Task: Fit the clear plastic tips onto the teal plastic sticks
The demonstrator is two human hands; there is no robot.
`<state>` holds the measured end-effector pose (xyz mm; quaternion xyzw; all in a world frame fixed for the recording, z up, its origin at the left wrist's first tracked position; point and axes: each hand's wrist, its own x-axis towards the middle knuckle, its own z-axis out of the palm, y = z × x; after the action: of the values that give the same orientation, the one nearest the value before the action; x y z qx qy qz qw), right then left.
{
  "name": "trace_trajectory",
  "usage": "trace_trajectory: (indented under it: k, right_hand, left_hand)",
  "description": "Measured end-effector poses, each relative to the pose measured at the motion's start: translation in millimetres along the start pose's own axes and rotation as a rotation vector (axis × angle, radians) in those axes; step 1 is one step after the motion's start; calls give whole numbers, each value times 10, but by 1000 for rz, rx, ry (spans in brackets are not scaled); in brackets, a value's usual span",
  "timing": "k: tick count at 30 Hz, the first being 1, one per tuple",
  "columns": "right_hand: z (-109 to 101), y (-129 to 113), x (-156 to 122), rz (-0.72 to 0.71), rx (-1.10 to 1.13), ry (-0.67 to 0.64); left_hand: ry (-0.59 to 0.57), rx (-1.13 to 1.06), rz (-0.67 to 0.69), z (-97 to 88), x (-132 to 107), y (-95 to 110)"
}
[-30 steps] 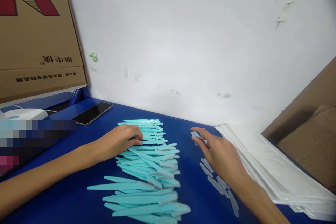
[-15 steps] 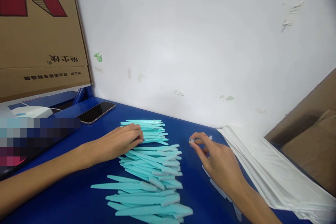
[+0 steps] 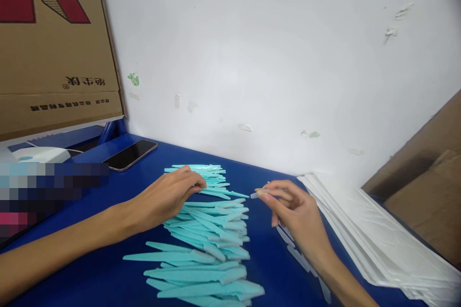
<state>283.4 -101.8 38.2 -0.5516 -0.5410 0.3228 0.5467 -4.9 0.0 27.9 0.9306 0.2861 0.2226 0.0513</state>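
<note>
In the head view my left hand (image 3: 180, 189) is closed in a pinch on a thin turquoise eyebrow razor (image 3: 236, 194); its narrow end points right. Most of its near end is hidden by the fingers. Across from it, my right hand (image 3: 293, 206) pinches a small translucent blade cap (image 3: 256, 194) between thumb and finger. Cap and razor tip are very close; whether they touch I cannot tell. Behind and beside my left hand lies a bundle of turquoise razors (image 3: 212, 172). Nearer to me is a larger pile of razors (image 3: 216, 230), with whitish right ends.
Several loose translucent caps (image 3: 297, 254) lie under my right forearm on the blue table (image 3: 97, 268). White plastic bags (image 3: 363, 230) are stacked at the right. A phone (image 3: 131, 155) lies at the back left, near a cardboard box (image 3: 61, 57). The white wall (image 3: 234, 57) closes off the back.
My left hand has moved slightly right, and the razor's tip now extends toward my right hand. The right hand has turned a little, bringing the cap left to the tip.
</note>
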Motion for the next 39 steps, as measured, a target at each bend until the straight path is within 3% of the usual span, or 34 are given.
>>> trace_trajectory:
  k: [5, 21, 26, 31, 39]
  right_hand:
    - [6, 43, -3, 68, 66, -42]
    - [-17, 48, 2, 61, 106, -51]
    - [49, 64, -30, 66, 129, -111]
    - [127, 138, -87, 42, 165, -125]
    - [211, 237, -133, 60, 125, -128]
  left_hand:
    - [19, -15, 14, 10, -25, 44]
    - [81, -53, 29, 28, -32, 27]
    - [106, -75, 146, -15, -33, 123]
    - [242, -90, 309, -36, -55, 216]
    - [249, -42, 340, -97, -81, 203]
